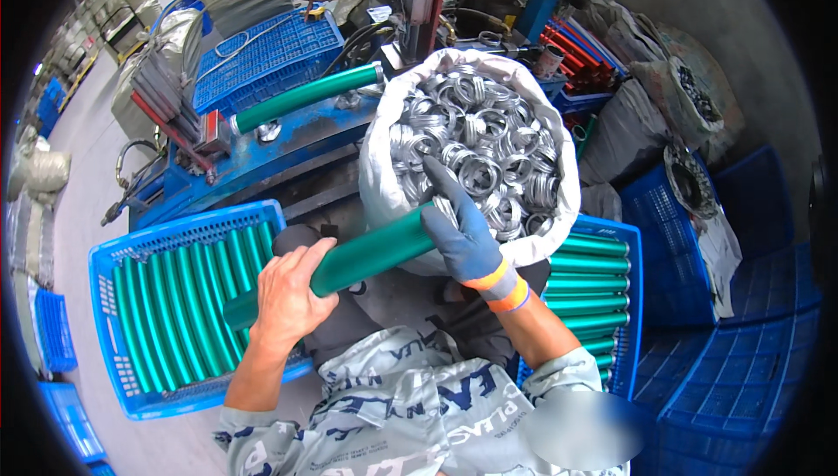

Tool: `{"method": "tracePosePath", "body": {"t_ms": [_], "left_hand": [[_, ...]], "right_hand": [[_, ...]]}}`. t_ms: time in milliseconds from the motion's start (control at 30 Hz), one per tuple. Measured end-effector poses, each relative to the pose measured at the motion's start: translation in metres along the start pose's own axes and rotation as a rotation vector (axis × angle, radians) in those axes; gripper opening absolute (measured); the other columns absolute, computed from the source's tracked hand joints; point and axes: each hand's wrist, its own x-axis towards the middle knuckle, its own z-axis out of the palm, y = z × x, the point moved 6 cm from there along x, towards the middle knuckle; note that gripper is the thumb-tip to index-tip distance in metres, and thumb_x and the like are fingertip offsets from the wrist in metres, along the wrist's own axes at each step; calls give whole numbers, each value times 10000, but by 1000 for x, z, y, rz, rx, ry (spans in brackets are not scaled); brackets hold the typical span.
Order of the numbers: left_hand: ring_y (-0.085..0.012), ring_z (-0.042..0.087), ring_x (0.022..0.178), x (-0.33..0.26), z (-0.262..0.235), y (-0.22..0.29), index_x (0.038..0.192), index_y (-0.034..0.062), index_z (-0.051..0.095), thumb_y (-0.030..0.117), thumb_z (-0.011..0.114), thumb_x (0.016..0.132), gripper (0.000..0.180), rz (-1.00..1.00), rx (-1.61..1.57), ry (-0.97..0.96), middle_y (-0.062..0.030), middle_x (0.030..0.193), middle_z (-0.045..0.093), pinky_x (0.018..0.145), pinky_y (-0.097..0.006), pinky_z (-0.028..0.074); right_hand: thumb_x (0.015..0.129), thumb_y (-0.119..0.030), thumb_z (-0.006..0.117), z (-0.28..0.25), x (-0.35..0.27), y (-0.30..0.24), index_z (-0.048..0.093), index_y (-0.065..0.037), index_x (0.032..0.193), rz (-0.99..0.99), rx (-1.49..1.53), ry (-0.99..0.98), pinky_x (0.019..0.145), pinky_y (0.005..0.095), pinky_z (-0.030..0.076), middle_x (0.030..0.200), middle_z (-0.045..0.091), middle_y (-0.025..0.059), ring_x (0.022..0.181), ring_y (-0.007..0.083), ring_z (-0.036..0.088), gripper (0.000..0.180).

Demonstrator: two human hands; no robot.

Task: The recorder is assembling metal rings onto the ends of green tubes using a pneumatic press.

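Seen from the head camera, a worker angles a green tube (371,253) across the lap, its upper end at the near rim of a white sack (377,205) heaped with silver rings (480,175), its lower end above the inner edge of the left basket (98,301). Room is tight: the right basket (636,310) flanks the other side and a blue bench (297,157) bounds the front, while grey floor (83,188) stretches away at far left. The bare left hand (292,294) curls around the tube's lower half; the gloved right hand (464,236) rests against the upper end, forefinger extended toward the rings, though how tightly its other fingers close cannot be told. The tube is smooth, straight and glossy, with a silver edge showing beside the glove.
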Motion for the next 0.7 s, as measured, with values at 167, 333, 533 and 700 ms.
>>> {"method": "tracePosePath", "body": {"t_ms": [167, 333, 533, 700], "left_hand": [[-439, 788, 1036, -5, 12, -6, 1426, 96, 753, 99, 826, 696, 734, -50, -88, -35, -159, 1203, 837, 928, -502, 621], [-439, 808, 1088, -10, 26, -13, 1407, 95, 769, 99, 830, 708, 702, -99, -191, -59, -168, 1254, 845, 969, -488, 637], [-428, 813, 1108, -12, 24, -12, 1405, 96, 773, 104, 839, 702, 705, -111, -186, -49, -167, 1257, 845, 993, -483, 638], [-432, 809, 1091, -12, 20, -9, 1419, 102, 768, 109, 842, 702, 721, -113, -150, -65, -166, 1256, 846, 994, -487, 634]], "right_hand": [[1138, -311, 726, -3, 2, -14, 460, 29, 1771, -3, -193, -59, 1307, 430, 456, 1689, 627, 296, 1587, 382, 614, 766], [1123, -381, 760, -6, 3, -14, 494, -9, 1761, 71, -187, -90, 1248, 433, 519, 1611, 692, 300, 1506, 389, 690, 785], [1114, -406, 764, -4, -4, -25, 479, -27, 1767, -36, -295, -87, 1208, 474, 555, 1618, 673, 322, 1487, 462, 690, 807], [1095, -391, 783, -5, -7, -21, 479, -29, 1765, -69, -371, -38, 1201, 489, 561, 1616, 665, 330, 1462, 489, 694, 819]]}}
